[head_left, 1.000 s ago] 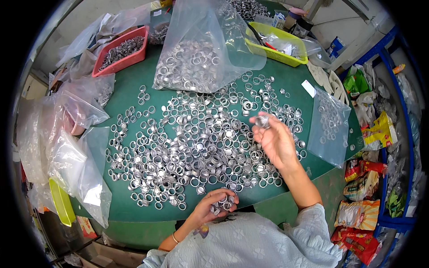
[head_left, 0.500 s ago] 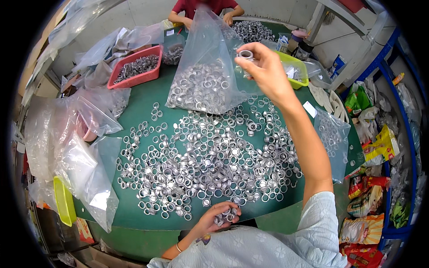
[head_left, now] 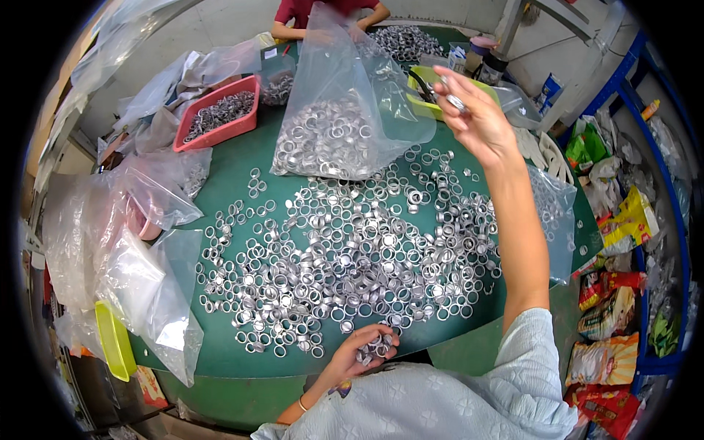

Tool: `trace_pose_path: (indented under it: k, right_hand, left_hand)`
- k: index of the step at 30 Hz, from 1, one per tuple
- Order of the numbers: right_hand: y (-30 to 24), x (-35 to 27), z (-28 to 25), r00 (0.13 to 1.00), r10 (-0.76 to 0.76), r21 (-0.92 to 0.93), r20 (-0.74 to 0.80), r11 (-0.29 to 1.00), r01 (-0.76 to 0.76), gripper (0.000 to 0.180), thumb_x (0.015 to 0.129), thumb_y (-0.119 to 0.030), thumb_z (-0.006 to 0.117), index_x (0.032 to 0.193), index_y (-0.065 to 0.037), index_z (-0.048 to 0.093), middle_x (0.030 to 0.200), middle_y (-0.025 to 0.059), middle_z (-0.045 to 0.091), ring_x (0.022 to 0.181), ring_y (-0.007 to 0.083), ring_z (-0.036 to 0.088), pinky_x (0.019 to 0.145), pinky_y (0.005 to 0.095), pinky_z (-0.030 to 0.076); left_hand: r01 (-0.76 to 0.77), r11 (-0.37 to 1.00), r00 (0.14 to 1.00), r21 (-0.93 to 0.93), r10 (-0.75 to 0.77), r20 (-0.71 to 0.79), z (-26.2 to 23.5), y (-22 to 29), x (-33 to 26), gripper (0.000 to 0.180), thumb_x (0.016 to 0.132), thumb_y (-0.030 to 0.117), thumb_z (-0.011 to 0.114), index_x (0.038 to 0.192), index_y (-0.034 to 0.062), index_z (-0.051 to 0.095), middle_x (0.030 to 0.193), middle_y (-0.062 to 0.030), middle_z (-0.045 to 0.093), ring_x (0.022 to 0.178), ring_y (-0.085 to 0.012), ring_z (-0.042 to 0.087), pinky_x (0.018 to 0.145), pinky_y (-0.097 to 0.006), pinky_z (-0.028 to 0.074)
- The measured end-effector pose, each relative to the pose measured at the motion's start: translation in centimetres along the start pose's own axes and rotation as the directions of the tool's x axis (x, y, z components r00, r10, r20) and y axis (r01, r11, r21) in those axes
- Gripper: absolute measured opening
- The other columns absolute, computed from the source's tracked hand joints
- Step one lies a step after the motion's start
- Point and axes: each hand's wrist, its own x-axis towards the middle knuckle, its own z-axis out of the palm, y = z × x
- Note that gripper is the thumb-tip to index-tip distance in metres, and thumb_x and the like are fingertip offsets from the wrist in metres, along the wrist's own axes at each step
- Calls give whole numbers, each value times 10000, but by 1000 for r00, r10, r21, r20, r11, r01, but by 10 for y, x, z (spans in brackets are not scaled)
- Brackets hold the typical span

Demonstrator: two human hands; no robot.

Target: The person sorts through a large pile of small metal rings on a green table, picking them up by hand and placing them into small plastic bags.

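Metal rings (head_left: 359, 275): a great many, spread loose in a broad heap over the middle of the green table (head_left: 238, 165); silver-grey, round and smooth, most lying flat as open hoops, others tipped on edge or stacked; among them some pieces look like solid discs.

Left hand (head_left: 348, 359): low at the near edge of the table, fingers curled into a cup about a small cluster of the same rings.

Right hand (head_left: 484, 128): raised on an outstretched arm, fingers and thumb drawn together on metal rings seen nearly edge-on; their count I cannot tell.

Large bag (head_left: 326, 136): clear, limp plastic, upright beyond the heap, its lower part bulging with rings, its top pinched narrow.

Flat bag (head_left: 557, 209): clear plastic, at the table's right side, partly behind the right forearm, rings showing through.

Red basket (head_left: 224, 136): oblong, plastic, far left, filled with small darker grey metal pieces.

Clear tub (head_left: 279, 84): just beside the red basket, grey pieces within.

Yellow-green basket (head_left: 429, 110): behind the right hand, a black-handled item inside; the rest hidden.

Crumpled plastic bags (head_left: 132, 271): glossy, creased, along the left edge, a narrow yellow-green tray (head_left: 114, 341) standing tilted below them.

Far pile (head_left: 407, 42): grey metal pieces, near a co-worker (head_left: 334, 11) in a dark red top.
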Motion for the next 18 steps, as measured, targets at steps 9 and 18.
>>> trace_pose_path:
  k: [9,18]
  right_hand:
    - [117,-55,-93,944,213,-692,-253,642,-331,319,738,-287,730,949,-54,673,713,-12,555,587,94,473,528,218,383]
    - [126,-61,-104,967,47,-962,-250,-127,-243,129,754,-242,658,816,-133,690,774,118,666,743,316,634,666,414,500]
  left_hand:
    - [24,1000,1000,5,-24,8,3,3,5,251,868,223,543,1015,23,577,960,-188,541,730,-231,519,402,-198,372]
    - [-7,999,1000,-38,7,-8,-1,7,5,253,862,215,553,1010,11,578,971,-198,548,719,-231,521,398,-203,374]
